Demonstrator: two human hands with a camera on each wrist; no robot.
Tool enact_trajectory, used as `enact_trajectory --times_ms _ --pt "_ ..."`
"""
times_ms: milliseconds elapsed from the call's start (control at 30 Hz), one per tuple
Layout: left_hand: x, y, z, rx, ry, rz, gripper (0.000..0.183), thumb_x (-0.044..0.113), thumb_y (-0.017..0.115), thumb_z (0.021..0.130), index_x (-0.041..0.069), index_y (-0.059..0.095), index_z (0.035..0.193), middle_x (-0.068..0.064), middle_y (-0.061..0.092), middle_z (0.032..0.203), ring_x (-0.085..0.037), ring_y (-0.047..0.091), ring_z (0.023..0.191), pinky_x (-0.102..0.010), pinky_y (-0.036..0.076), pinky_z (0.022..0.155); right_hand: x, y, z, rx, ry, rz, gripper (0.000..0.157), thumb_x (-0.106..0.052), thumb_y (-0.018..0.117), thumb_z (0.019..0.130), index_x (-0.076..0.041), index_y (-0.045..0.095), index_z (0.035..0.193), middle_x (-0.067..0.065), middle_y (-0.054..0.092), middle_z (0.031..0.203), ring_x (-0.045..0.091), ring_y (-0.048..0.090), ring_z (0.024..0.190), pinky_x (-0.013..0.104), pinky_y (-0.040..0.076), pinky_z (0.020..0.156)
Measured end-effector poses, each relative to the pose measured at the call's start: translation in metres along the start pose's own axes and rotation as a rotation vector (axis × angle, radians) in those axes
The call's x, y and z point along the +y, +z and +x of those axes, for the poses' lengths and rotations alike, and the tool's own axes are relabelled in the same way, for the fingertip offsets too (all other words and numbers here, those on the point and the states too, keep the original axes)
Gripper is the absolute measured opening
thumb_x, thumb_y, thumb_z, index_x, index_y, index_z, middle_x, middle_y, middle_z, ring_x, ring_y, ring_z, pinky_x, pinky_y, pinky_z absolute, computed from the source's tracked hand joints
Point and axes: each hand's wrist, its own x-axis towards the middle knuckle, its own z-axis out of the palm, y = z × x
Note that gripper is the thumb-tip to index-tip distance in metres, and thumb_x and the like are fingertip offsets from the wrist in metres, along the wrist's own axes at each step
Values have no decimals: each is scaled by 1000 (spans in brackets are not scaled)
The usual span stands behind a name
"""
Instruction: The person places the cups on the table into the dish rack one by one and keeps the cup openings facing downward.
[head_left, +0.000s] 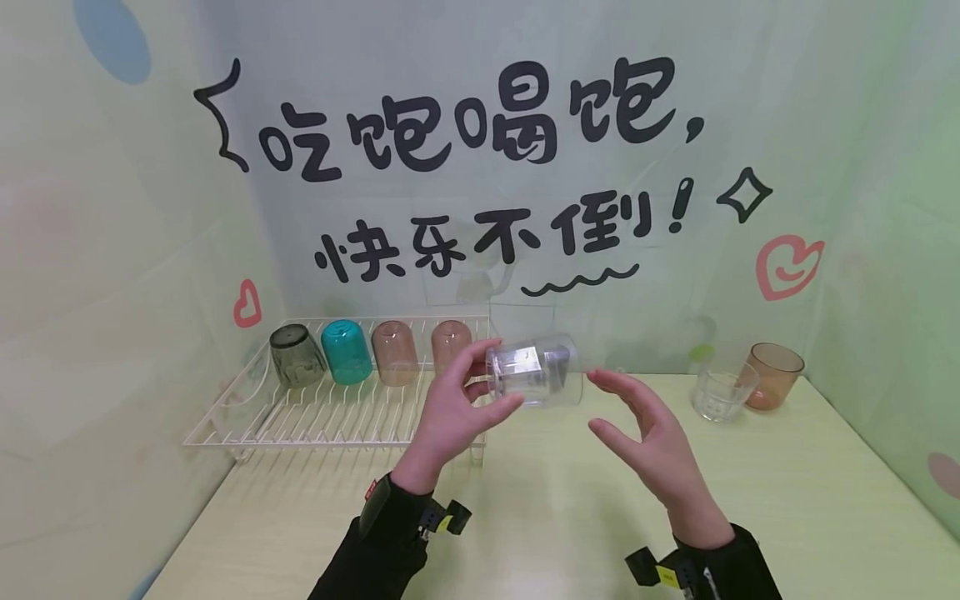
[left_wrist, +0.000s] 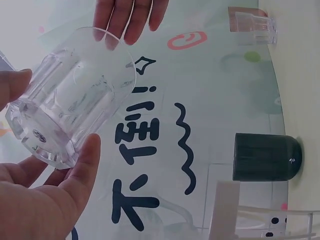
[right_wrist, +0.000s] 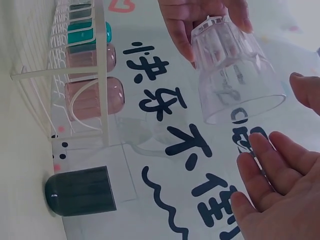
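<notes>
My left hand [head_left: 461, 396] holds a clear faceted cup [head_left: 528, 371] by its base end, between thumb and fingers. The cup lies tilted on its side in the air, its mouth towards my right hand [head_left: 652, 437]. That hand is just off the rim, thumb and fingers spread, with nothing in it. In the right wrist view, a gap shows between the cup's rim and the right fingertips [right_wrist: 260, 142]. Behind the held cup, a dark cup [left_wrist: 265, 157] stands on the table beside the rack.
A white wire rack [head_left: 330, 444] at the left bears upside-down cups: a grey one [head_left: 297, 357], a teal one [head_left: 347, 352] and two pink ones [head_left: 395, 353]. At the table's far right, a clear glass [head_left: 720, 396] stands next to an amber cup [head_left: 776, 375], near the wall.
</notes>
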Motion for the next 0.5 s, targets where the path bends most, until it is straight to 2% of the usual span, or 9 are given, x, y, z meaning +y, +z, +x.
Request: enact_trajectory --times_ms 133,267,400,500 --pt "-5 -6 0 15 17 3 67 19 77 71 14 47 131 -5 49 117 -21 51 102 -29 49 84 1 -4 -1 -7 7 -31 53 -12 68 80 -15 50 130 0 53 129 12 43 120 51 24 104" --pt "-5 -10 -1 24 25 15 65 23 77 71 19 47 129 -3 50 116 -21 52 101 -29 49 84 5 -8 -2 -19 12 -66 55 -15 69 80 -17 49 131 -1 52 130 11 42 120 46 25 104" --pt "-7 -15 -3 30 21 33 65 23 76 72 18 47 129 -3 51 116 -20 53 101 -29 49 84 9 -12 -4 -35 26 -108 57 -20 69 80 -18 47 133 -3 51 131 8 42 120 45 26 103" --pt "-10 -19 -3 37 19 47 66 23 76 72 16 47 130 -3 51 116 -22 52 102 -28 48 85 12 -14 -6 -40 42 -130 58 -22 69 80 -19 47 133 -4 50 132 7 41 120 48 26 102"
